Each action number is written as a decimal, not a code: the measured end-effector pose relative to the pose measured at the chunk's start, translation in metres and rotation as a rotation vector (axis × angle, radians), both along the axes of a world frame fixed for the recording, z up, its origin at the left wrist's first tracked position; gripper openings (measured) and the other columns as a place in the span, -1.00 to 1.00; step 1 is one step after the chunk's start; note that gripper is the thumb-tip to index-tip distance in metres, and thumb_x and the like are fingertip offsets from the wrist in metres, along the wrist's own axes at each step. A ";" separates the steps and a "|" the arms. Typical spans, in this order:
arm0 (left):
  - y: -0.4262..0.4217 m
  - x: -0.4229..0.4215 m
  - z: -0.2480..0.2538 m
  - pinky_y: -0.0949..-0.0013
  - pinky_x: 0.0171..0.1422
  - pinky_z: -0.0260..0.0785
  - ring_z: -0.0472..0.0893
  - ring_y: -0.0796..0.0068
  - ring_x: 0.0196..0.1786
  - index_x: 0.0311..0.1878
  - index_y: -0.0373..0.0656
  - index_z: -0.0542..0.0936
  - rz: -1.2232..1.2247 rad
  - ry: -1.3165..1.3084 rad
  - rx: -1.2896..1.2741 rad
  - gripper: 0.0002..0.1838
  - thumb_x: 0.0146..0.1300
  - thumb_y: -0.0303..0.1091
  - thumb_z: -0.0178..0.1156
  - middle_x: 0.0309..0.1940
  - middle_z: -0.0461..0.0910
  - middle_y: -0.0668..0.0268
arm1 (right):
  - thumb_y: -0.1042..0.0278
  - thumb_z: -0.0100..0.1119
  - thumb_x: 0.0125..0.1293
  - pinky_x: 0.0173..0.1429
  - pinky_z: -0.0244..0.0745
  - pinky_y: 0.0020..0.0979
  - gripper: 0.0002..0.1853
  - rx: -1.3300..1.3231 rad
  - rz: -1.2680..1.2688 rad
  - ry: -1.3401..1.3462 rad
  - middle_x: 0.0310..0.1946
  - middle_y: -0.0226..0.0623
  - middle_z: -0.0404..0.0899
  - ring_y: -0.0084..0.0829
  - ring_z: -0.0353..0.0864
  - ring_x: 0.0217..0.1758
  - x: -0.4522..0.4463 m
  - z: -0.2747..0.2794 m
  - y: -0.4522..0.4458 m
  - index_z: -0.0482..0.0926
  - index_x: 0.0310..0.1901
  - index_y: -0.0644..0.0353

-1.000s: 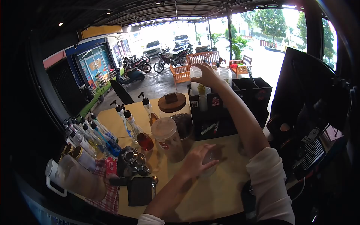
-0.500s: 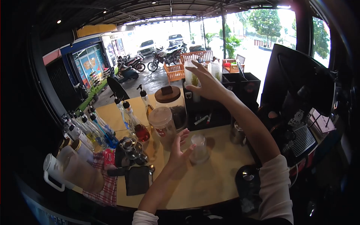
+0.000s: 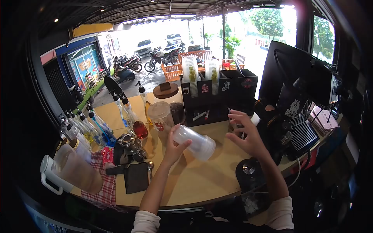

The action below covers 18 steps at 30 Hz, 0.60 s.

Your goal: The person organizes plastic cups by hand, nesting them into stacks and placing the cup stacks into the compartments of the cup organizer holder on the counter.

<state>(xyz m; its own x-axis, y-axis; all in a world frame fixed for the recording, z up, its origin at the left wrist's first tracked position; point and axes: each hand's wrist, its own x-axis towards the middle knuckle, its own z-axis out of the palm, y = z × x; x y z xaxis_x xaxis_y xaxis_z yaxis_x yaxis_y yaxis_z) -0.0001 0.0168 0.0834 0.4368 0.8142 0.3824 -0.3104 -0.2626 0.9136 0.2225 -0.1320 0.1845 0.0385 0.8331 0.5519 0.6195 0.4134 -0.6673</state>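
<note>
My left hand (image 3: 175, 144) is wrapped round the narrow end of a short stack of clear plastic cups (image 3: 196, 141). The cups tilt over the counter, with their layered rims toward the lower right. My right hand (image 3: 246, 132) is open, its fingers apart and curved, to the right of the cups and holding nothing. Partly hidden behind its fingers is a metal cup (image 3: 237, 128). Just behind my left hand stands a lidded clear canister (image 3: 160, 116), and beyond it a larger jar with a wooden lid (image 3: 166, 90).
A black organizer (image 3: 225, 91) at the back holds two tall stacks of printed cups (image 3: 190, 70). Pump bottles (image 3: 138, 124) line the left side. A pitcher (image 3: 74, 171) rests on a checked cloth. A black scale-like device (image 3: 248, 171) and a coffee machine (image 3: 295, 136) are at right.
My left hand has taken hold of the clear cups and tilted them off the counter. My right hand has come down from the printed cup stacks to the right, staying open.
</note>
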 end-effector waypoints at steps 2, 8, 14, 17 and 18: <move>-0.014 0.001 0.012 0.37 0.10 0.40 0.45 0.39 0.09 0.26 -0.23 0.12 -0.007 -0.028 -0.075 -0.18 0.01 -0.28 0.40 0.08 0.32 0.19 | 0.18 0.41 -0.04 0.16 0.38 -0.24 -0.22 -0.036 -0.010 -0.002 0.24 -0.16 0.22 -0.22 0.40 0.16 -0.003 -0.015 0.001 0.27 0.23 0.12; -0.046 0.027 0.027 0.40 0.09 0.41 0.41 0.46 0.11 0.23 -0.23 0.14 0.029 -0.067 0.036 -0.20 0.00 -0.30 0.40 0.07 0.31 0.19 | 0.14 0.51 -0.24 0.27 0.25 -0.24 0.03 -0.009 0.042 -0.197 0.16 -0.10 0.29 -0.14 0.30 0.24 -0.043 -0.049 0.022 0.12 0.27 0.26; -0.045 0.019 0.019 0.26 0.31 0.17 0.19 0.31 0.30 0.36 -0.21 -0.07 -0.092 -0.227 -0.049 0.00 0.03 -0.03 0.35 0.26 0.09 0.08 | 0.18 0.53 -0.26 0.22 0.29 -0.34 -0.04 -0.031 0.098 0.302 0.06 -0.22 0.36 -0.39 0.37 0.17 -0.037 -0.071 0.037 0.17 0.20 0.21; -0.049 0.025 0.010 0.20 0.37 0.07 0.05 0.22 0.38 0.39 -0.21 -0.18 -0.068 -0.152 0.127 0.12 -0.02 0.03 0.37 0.31 0.01 0.06 | 0.20 0.51 -0.20 0.23 0.26 -0.34 -0.07 0.031 0.144 0.390 0.05 -0.26 0.36 -0.39 0.35 0.17 -0.045 -0.083 0.035 0.15 0.21 0.19; -0.054 0.028 0.012 0.18 0.39 0.01 -0.06 0.20 0.43 0.39 -0.21 -0.27 -0.052 -0.169 0.091 0.22 -0.07 0.07 0.40 0.33 -0.03 0.04 | 0.20 0.51 -0.20 0.23 0.26 -0.34 -0.07 0.031 0.143 0.390 0.05 -0.26 0.36 -0.39 0.35 0.17 -0.046 -0.089 0.036 0.15 0.21 0.19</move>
